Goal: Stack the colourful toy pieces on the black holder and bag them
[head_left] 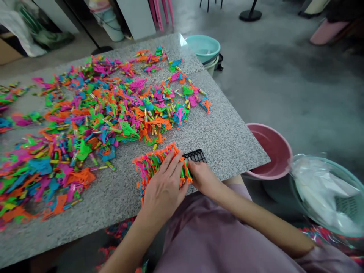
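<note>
A row of small plastic toys (152, 163) in orange, pink, green and blue stands packed side by side near the table's front edge. To its right shows the end of a black slotted rack (196, 156); the rest of it is hidden by toys and hands. My left hand (163, 184) lies flat over the row, fingers stretched out and together, touching the toy tops. At the row's right end my right hand (203, 177) is closed, thumb against the last orange and green toys. Its other fingers are hidden, so what they hold cannot be made out.
A big loose heap of similar toys (113, 102) spreads over the speckled stone table (224, 132). Beyond its right edge are a pink basin (284, 151), a green basket (352, 170) with clear plastic bags (318, 189), and a turquoise basin (203, 43).
</note>
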